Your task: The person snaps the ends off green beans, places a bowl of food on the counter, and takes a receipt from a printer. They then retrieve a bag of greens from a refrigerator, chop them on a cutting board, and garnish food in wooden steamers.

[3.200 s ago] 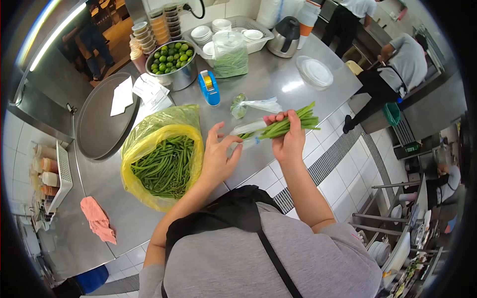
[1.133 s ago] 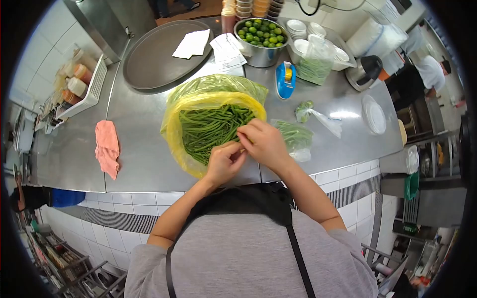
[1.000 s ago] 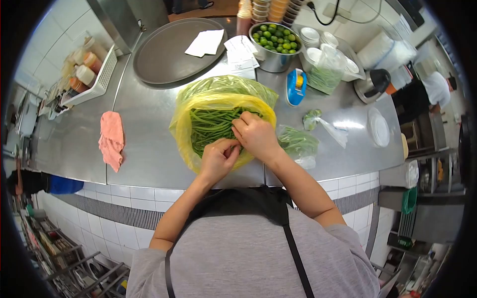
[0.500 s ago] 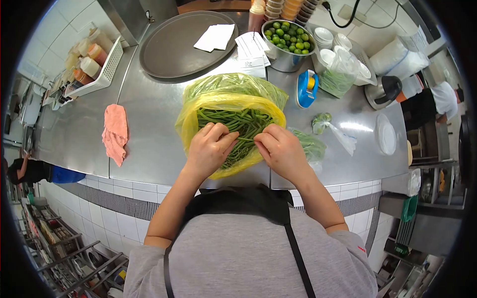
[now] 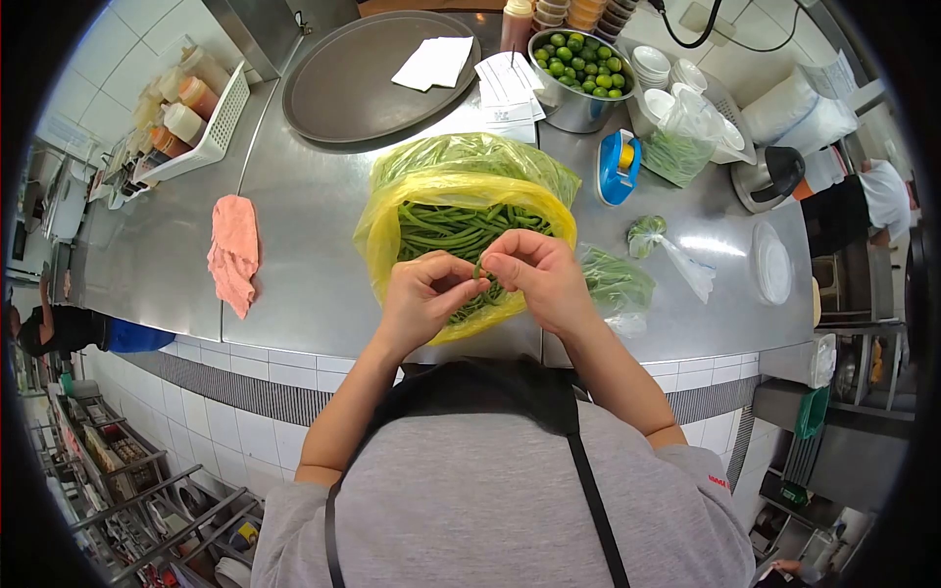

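Note:
An open yellow plastic bag (image 5: pixel 390 220) full of long green beans (image 5: pixel 451 223) lies on the steel counter in front of me. Over the bag's near part, my left hand (image 5: pixel 431 294) pinches a small green bean piece (image 5: pixel 478 269) between thumb and fingertips. Touching the same piece from the right, my right hand (image 5: pixel 537 277) is also closed in a pinch, its fingertips against those of my left hand. The far ends of the bean are hidden by the fingers.
Around the bag on the counter (image 5: pixel 304 265) are a pink cloth (image 5: pixel 233 255), a round tray (image 5: pixel 343 78), a pot of limes (image 5: pixel 578 110), a blue tape dispenser (image 5: pixel 618 169) and a bag of greens (image 5: pixel 616 284). People stand at far left (image 5: pixel 74 318) and far right (image 5: pixel 863 201).
Both hands have come together from a small gap, meeting at the fingertips on a bean piece. The whole view has shifted slightly.

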The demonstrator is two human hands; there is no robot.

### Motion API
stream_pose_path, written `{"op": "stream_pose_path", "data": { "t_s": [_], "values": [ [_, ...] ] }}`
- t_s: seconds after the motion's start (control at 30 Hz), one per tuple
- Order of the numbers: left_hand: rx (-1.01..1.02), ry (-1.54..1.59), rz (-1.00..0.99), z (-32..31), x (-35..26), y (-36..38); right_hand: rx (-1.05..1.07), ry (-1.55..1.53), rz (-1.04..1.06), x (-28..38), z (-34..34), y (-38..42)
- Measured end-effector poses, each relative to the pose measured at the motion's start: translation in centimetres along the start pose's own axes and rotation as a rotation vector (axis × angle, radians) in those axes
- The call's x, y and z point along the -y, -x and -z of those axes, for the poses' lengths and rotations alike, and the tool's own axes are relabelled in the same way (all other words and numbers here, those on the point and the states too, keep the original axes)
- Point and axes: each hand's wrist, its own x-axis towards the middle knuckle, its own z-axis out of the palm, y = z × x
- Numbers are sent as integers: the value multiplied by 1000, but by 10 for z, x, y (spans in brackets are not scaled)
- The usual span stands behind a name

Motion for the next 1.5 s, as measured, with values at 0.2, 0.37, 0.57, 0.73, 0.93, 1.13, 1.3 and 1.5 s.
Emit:
{"op": "stream_pose_path", "data": {
  "t_s": [0.2, 0.37, 0.57, 0.73, 0.93, 1.13, 1.3, 1.5],
  "values": [
    [-120, 334, 118, 8, 14, 5, 18, -16, -20, 12, 8, -3],
    [-302, 441, -5, 15, 16, 3, 8, 529, 148, -14, 7, -2],
    [-322, 464, -39, 9, 10, 6, 10, 286, -111, -27, 5, -1],
    [-314, 826, -2, 7, 15, 5, 87, -56, -34, -24, 6, -3],
    [-418, 769, 13, 13, 4, -4, 370, 504, 27, -12, 7, -8],
    [-33, -612, 110, 9, 30, -4, 34, 1096, 480, -40, 3, -14],
    [96, -991, 61, 0, 45, -7, 2, 1076, 488, -35, 9, -12],
    [-3, -765, 59, 30, -3, 1, -55, 953, 498, -25, 20, -9]
  ]
}}
